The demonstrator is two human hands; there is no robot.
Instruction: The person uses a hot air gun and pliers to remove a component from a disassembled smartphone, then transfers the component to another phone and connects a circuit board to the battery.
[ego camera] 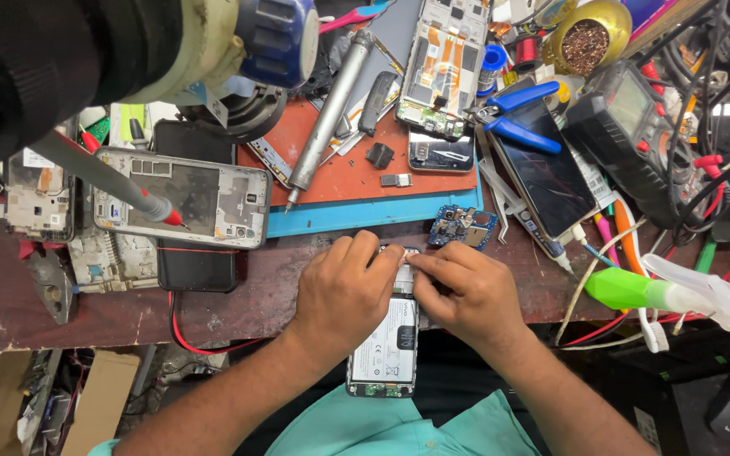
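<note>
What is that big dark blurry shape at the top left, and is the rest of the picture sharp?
In the head view, the dark shape at top left sits very close to the lens, so it is out of focus. The left hand, right hand and opened phone are sharp and evenly lit. The phone screen on the right shows glare, and the bench edges bow slightly from wide-angle distortion.

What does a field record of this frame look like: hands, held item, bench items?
left hand: grips the top of the opened phone, left side
right hand: fingers at the phone's top edge, right side
phone: back off, battery showing, hangs over the bench edge
near hands: small blue circuit board, phone frame
further back: orange mat, blue pliers, multimeter
</note>
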